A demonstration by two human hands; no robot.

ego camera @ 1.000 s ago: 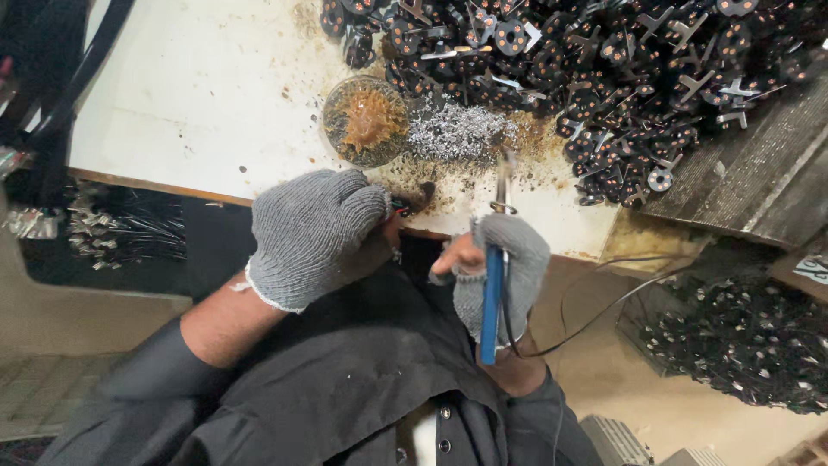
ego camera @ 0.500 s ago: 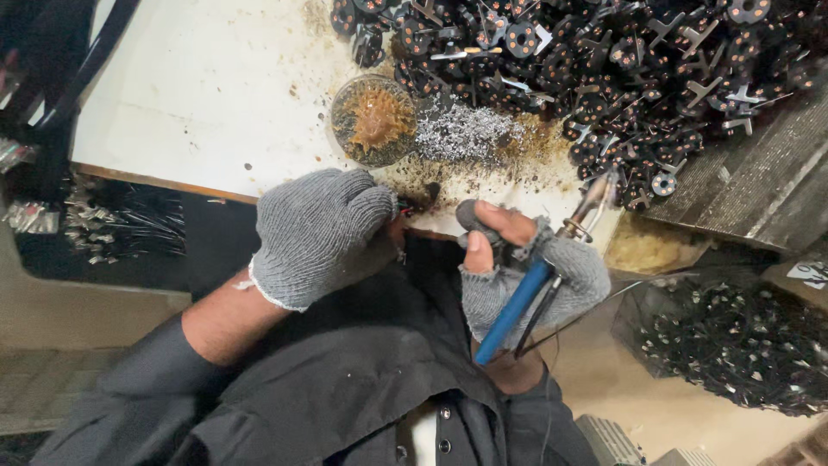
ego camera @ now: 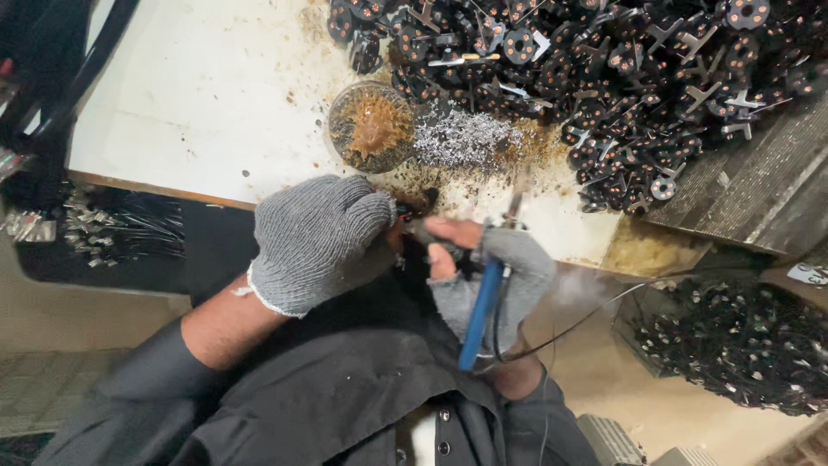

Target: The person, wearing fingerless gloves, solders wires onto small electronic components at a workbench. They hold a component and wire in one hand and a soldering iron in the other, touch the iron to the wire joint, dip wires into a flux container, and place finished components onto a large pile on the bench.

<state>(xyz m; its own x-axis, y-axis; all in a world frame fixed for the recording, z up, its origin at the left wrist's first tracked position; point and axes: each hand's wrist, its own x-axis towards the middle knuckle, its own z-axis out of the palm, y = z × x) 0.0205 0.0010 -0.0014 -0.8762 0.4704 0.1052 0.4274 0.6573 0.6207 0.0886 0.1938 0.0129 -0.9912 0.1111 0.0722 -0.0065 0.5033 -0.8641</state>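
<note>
The right hand (ego camera: 492, 276), in a grey glove with cut fingertips, is closed around a blue-handled soldering iron (ego camera: 481, 311). The left hand (ego camera: 315, 237), also gloved, is closed on a small dark part (ego camera: 414, 210) at the table edge (ego camera: 155, 185); it is mostly hidden. Beyond them are a round tin (ego camera: 369, 128), silver shavings (ego camera: 461, 138), and a heap of black parts (ego camera: 604, 78).

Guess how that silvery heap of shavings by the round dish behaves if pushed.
The silvery shavings look loose and fine, so they would probably smear and scatter rather than slide as one mass. Likely light. Grime on the white bench beside the round dish may hold some.
</note>
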